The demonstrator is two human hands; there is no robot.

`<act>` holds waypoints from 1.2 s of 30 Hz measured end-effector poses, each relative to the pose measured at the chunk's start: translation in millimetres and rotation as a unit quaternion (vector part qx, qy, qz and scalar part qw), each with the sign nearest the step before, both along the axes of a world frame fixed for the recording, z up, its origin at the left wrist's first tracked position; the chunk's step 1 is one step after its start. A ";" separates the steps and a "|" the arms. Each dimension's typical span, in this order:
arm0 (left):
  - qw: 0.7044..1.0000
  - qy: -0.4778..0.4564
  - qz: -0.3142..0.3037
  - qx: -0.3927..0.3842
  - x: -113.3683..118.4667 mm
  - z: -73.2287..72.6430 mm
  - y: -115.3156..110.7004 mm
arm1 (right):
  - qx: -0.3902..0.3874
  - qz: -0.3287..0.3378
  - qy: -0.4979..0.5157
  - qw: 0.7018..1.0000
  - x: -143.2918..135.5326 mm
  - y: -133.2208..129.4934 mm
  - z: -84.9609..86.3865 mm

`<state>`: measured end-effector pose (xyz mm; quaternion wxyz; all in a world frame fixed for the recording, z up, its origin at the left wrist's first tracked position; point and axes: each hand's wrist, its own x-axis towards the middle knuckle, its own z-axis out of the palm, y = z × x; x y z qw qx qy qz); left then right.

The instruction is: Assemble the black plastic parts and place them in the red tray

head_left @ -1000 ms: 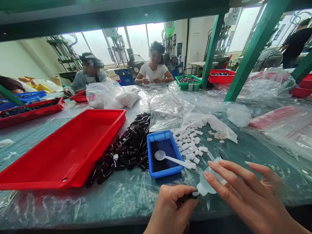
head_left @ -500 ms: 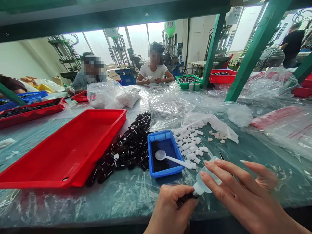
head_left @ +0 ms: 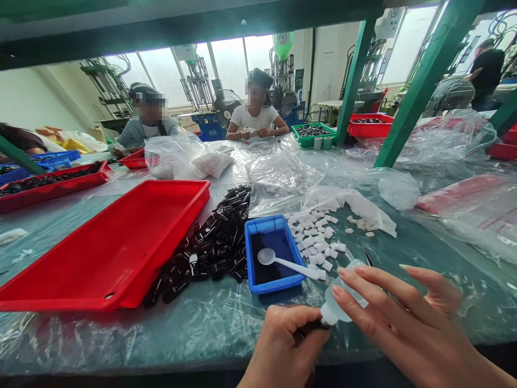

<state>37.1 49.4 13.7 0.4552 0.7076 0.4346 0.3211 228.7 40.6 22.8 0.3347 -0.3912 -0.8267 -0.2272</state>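
My left hand (head_left: 293, 342) is closed round a small black glossy piece (head_left: 313, 326), mostly hidden by the fingers. In my right hand (head_left: 404, 312) is a translucent white squeeze bottle (head_left: 343, 299), tilted down to the left so that its nozzle meets the black piece. Dark pointed tweezers (head_left: 367, 256) show just behind the right fingers; whether the hand holds them I cannot tell. Ahead of the hands sits a blue tray (head_left: 270, 289) with dark contents and a white plastic spoon (head_left: 288, 263) across it. Small white blocks (head_left: 319, 234) lie scattered beside it.
A pile of black glossy pieces (head_left: 222, 237) lies between the blue tray and a large red tray (head_left: 121, 237). Clear plastic bags (head_left: 283, 172) lie farther back. Green posts (head_left: 428, 81) rise at the right. Several people sit or stand across the table.
Both hands, the black piece and the bottle hold almost the same position. Across the table, the person at the left has raised their head slightly.
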 end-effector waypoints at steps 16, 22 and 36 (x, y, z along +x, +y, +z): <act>0.999 -0.007 -0.001 0.043 0.1 -15.3 2.3 | 0.003 -0.008 0.016 1.000 -1.3 1.7 -2.1; 0.999 -0.008 0.004 0.049 0.7 -13.5 2.0 | 0.004 -0.022 0.010 1.000 1.6 0.4 -2.8; 0.999 -0.001 0.022 0.035 -0.1 -14.0 0.9 | -0.001 -0.029 -0.007 1.000 12.6 -1.6 -8.9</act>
